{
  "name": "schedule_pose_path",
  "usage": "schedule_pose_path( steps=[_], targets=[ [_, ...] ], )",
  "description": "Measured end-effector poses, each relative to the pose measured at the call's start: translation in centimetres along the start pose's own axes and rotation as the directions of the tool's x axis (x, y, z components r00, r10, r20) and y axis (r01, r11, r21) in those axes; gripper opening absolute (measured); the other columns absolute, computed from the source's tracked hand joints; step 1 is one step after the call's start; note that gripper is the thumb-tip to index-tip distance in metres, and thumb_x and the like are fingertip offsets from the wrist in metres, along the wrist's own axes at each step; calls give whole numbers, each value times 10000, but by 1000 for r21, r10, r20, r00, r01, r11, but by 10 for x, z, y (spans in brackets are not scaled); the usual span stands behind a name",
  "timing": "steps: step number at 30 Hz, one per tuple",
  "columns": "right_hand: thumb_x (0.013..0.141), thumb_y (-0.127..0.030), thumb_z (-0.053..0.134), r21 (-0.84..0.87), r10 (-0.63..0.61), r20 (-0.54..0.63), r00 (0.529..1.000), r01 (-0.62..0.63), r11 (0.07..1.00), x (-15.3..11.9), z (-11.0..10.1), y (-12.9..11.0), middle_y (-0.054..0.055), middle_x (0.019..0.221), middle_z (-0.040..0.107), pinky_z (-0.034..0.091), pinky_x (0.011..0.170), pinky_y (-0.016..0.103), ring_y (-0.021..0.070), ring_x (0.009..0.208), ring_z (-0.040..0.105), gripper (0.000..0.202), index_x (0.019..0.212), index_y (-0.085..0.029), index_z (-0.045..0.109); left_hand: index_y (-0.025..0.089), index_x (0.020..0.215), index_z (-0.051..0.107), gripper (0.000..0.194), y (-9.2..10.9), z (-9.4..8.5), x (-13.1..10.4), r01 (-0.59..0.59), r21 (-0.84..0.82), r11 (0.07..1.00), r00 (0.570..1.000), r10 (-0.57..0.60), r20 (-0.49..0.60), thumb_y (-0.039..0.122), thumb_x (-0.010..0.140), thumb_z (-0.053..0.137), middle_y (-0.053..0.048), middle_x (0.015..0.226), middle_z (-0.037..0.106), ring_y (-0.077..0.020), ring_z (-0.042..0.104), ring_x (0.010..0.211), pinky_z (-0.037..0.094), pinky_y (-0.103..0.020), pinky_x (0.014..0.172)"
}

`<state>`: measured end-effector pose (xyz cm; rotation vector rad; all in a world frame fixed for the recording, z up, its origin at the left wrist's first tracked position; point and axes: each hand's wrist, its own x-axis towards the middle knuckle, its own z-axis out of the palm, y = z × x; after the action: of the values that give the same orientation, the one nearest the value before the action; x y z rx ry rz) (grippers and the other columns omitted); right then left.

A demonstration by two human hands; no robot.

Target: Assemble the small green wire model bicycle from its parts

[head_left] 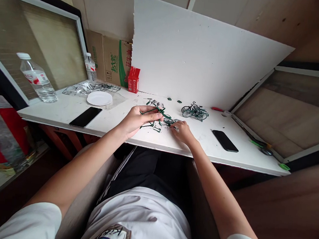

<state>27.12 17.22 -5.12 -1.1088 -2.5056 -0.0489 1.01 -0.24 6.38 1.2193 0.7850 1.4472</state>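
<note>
My left hand is closed on a green model bicycle frame, pinched between thumb and fingers just above the white table. Close to the frame's right end lies a small spoked wheel. My right hand is down at the tabletop beside that wheel, its fingertips drawn together. Whatever is between those fingertips is too small to make out. Loose green and grey parts are scattered under and around my left hand. Farther right stand assembled miniature bicycles, dark and green, close together.
Two phones lie on the table: one at left, one at right. A white plate, part sprues, water bottles and a red box sit at left. A white board leans behind.
</note>
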Motion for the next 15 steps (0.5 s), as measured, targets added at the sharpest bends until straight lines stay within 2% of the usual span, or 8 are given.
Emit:
schedule_pose_path(
  steps=[6,11,15],
  targets=[
    [1012,-246,579,-1,46,-19,999,-46,999,-1,-3,-8,145,1194,721,454,1050,466,342,1177,559,244,1128,-214,791,155,1029,822,449,-2,0,0,17,-8,1000,1000,-17,-7,406,691,980,-109,982,813,-244,744,1013,531,-397,1030],
    [1038,-339,564,-26,90,-92,992,-93,995,-3,-1,-16,160,1161,739,461,968,494,380,1187,527,271,1091,-220,802,158,1075,817,480,-5,-3,3,36,-33,999,999,-36,8,389,688,982,-102,972,813,-236,753,989,524,-398,1028],
    [1023,-330,576,-30,93,-151,984,-98,995,-2,3,-19,162,1129,755,453,951,509,385,1190,510,264,1031,-211,811,144,1011,819,435,-7,-4,4,49,-23,999,999,-48,24,384,687,982,-116,986,814,-243,756,997,520,-393,1016]
  ],
)
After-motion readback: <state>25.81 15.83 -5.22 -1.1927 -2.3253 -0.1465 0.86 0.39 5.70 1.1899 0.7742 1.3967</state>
